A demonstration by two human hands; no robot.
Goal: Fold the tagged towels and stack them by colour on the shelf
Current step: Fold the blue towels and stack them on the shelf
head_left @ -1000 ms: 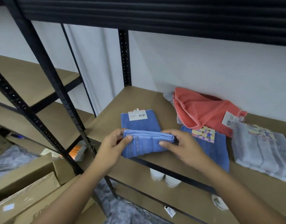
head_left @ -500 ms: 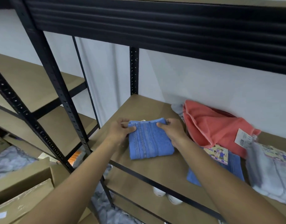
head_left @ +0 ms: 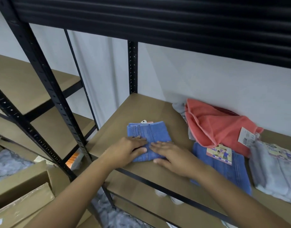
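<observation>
Both hands, left [head_left: 126, 149] and right [head_left: 170, 154], press flat with straight fingers on the folded blue towel [head_left: 147, 134] on the shelf [head_left: 136, 106]; coral towel [head_left: 220, 127], another blue towel [head_left: 227, 171] and grey towel [head_left: 273, 171] lie right.

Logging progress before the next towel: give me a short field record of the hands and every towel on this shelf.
left hand: flat, fingers straight, pressing the folded blue towel
right hand: flat, pressing the same towel beside the left
folded blue towel: compact rectangle near the shelf front left, white tag peeking at far edge
second blue towel: right of the hands, picture label on top
coral towel: unfolded, bunched against the wall
grey towel: far right, partly out of frame
stacking: blue towels not yet stacked
</observation>
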